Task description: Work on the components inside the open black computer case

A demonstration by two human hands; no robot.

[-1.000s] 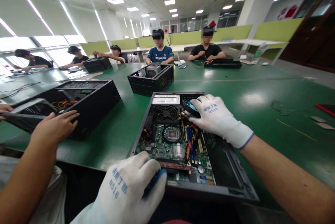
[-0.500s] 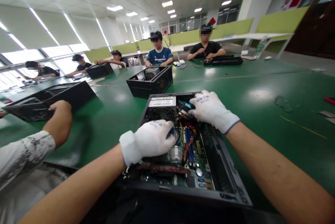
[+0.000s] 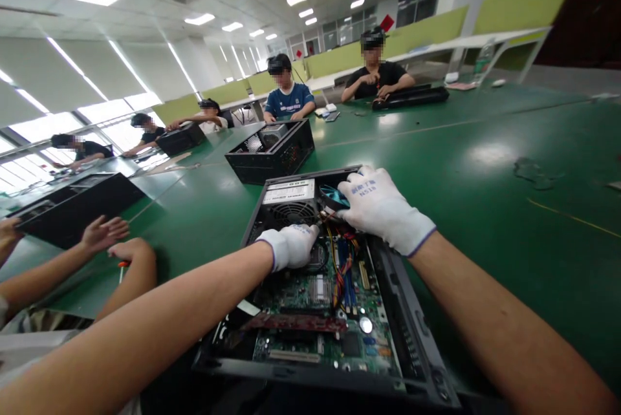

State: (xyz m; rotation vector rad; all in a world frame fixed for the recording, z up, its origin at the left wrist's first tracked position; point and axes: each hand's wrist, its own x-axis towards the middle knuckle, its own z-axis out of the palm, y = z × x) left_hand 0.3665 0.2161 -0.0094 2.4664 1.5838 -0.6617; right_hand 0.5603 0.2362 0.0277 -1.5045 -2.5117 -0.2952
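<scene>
The head view looks down on an open desktop computer case [image 3: 412,337] lying flat on a green table [image 3: 509,208], its lid off and the insides showing. The left hand [image 3: 291,245], in a white knit glove, reaches into the case and rests curled over the round processor cooler area of the motherboard [image 3: 320,311], just in front of the power supply [image 3: 288,198] with its white label and fan grille. Its fingers are folded down onto the board; whether they pinch anything under the palm cannot be told. The right hand [image 3: 381,208], also gloved in white with blue print, lies at the far right corner of the case, its fingers closed around a small black fan with blue blades [image 3: 332,195], which sits tilted just beside the power supply. A bundle of coloured cables [image 3: 342,256] runs between the two hands, down across the motherboard. A dark red expansion card [image 3: 295,322] lies across the near part of the board.

To the left, another person's bare hands [image 3: 111,240] hover over the table near a closed black case [image 3: 72,205]. A second open case [image 3: 272,150] stands farther back in the middle. Several people sit along the far side of the table, each at a machine of their own
</scene>
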